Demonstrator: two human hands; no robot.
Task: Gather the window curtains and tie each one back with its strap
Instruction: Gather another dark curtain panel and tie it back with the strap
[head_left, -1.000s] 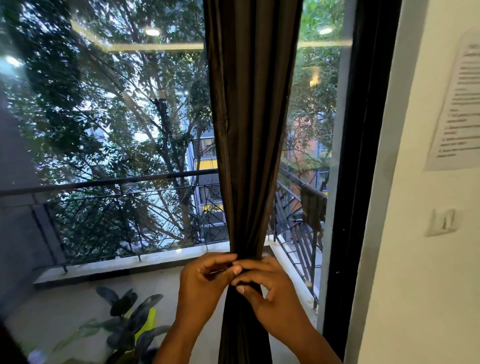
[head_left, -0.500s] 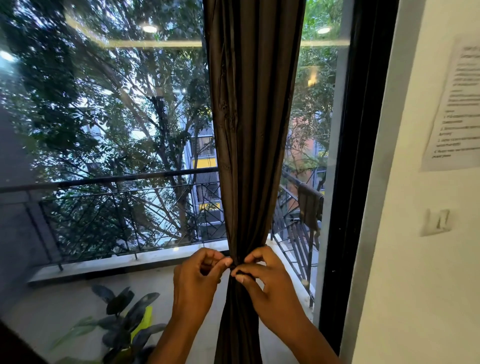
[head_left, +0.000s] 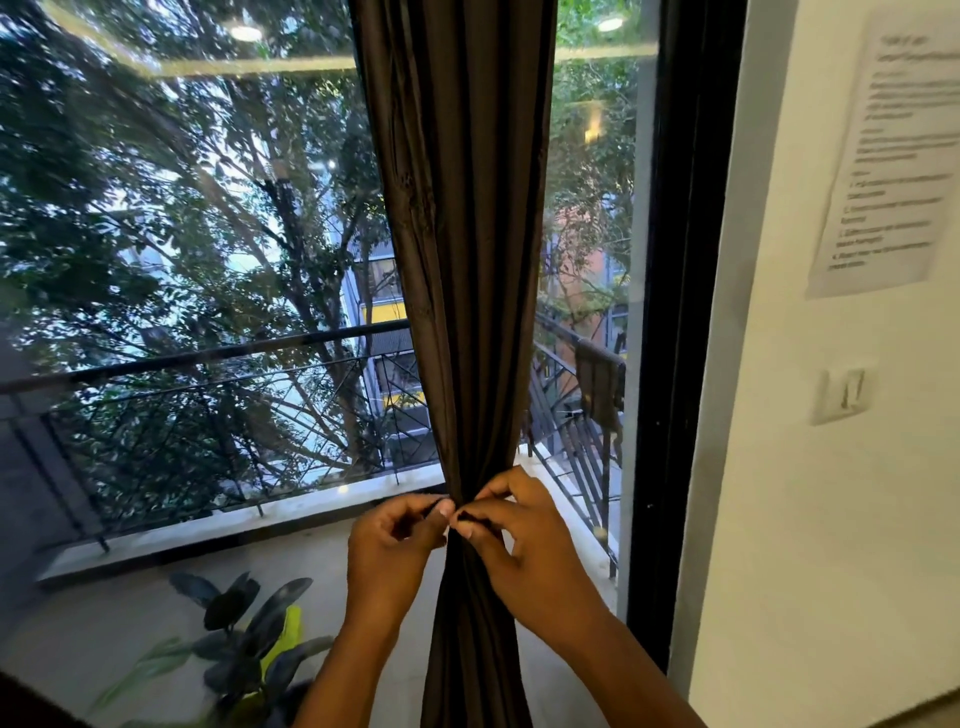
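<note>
A dark brown curtain (head_left: 462, 234) hangs gathered into a narrow column in front of the window glass. It is cinched tight at waist height by a dark strap (head_left: 470, 517), mostly hidden by my fingers. My left hand (head_left: 392, 551) pinches one strap end just left of the cinch. My right hand (head_left: 519, 540) pinches the other end just right of it. The fingertips of both hands nearly touch in front of the curtain.
The black window frame (head_left: 675, 312) stands right of the curtain, then a white wall (head_left: 831, 519) with a printed sheet (head_left: 893, 156) and a light switch (head_left: 844, 392). A leafy plant (head_left: 244, 639) sits on the balcony floor behind the glass, lower left.
Both hands have stayed at the cinch, drawing slightly apart as the fingers work the strap. The curtain is pinched tighter there. My view has shifted a little.
</note>
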